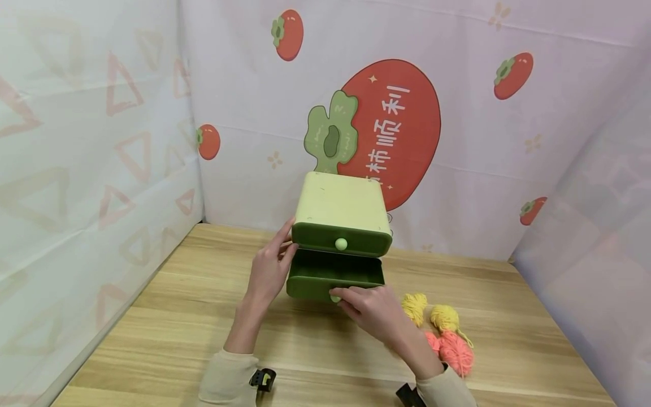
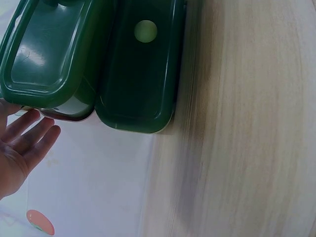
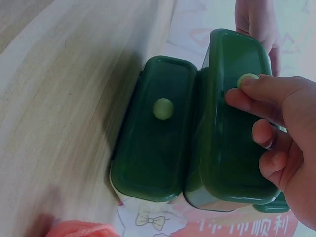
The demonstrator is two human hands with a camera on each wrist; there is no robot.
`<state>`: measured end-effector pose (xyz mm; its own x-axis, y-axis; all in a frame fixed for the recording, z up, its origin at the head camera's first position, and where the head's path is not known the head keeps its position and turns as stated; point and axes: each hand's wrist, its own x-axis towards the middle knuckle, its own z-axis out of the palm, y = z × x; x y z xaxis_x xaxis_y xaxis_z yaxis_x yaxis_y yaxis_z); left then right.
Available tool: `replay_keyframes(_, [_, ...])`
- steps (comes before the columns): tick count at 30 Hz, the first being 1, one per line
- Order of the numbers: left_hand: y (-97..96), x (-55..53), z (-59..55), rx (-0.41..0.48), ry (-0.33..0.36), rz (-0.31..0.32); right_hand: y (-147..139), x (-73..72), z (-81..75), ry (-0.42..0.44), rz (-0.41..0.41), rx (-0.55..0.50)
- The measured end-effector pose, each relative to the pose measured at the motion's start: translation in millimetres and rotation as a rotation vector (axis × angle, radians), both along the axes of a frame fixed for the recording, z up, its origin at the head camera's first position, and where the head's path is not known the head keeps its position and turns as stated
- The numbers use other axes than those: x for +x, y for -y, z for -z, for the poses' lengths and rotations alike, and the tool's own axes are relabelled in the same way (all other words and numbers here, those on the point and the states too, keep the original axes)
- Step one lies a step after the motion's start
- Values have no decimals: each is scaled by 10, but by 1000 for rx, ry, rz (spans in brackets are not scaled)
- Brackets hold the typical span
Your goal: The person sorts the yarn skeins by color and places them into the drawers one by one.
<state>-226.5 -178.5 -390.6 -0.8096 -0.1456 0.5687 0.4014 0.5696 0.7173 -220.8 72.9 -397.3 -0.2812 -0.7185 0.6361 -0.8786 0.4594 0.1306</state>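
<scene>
Closest, at the foot of the head view, beige sleeves (image 1: 229, 379) with black bands (image 1: 263, 380) at the wrists. Underneath, a bench (image 1: 168, 316) of pale wood grain. Just beside the right forearm, coral yarn balls (image 1: 455, 354), one partly hidden by the arm. Slightly farther, yellow yarn balls (image 1: 445, 318), near the coral pair. Left of the yarn, the right hand (image 1: 373, 311), with thumb and forefinger clamped on a light green knob (image 1: 335, 298). Directly behind that knob, a dark green middle drawer (image 1: 307, 288), pulled well out. Apart from the right hand, at the left side of the chest, the left hand (image 1: 269, 271), fingers fairly straight and laid against that side. Lower down, plain in both wrist views, a bottom drawer (image 3: 148, 148) with a round bottom knob (image 3: 163, 109), set back from the middle one. Above, a top drawer (image 1: 315, 236) with a matching top knob (image 1: 341, 244). Toward the rear of the bench, the chest (image 1: 341, 198) itself, cream-yellow on top. Farthest, a whitish backdrop (image 1: 244, 85) printed with red fruit (image 1: 422, 135) and white writing.
</scene>
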Motion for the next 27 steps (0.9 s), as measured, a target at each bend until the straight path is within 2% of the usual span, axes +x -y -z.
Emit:
replay_keyframes(5, [-7, 8, -4, 3, -7, -3, -2, 48, -83, 59, 4, -16])
replay_keyframes(10, [-10, 2, 0, -10, -17, -14, -22, 91, -284, 130, 7, -72])
replay_keyframes(15, [-23, -1, 10, -9, -23, -14, -118, 74, -463, 204, 25, -158])
replay_keyframes(19, [-33, 1, 16, -6, -18, -6, -269, 56, -545, 298, 127, -197])
replay_keyframes(24, [-27, -7, 19, -2, -23, -13, -453, 14, -576, 465, 283, -174])
replay_keyframes(27, [-16, -12, 23, 0, -33, -17, -534, -23, -576, 495, 339, -175])
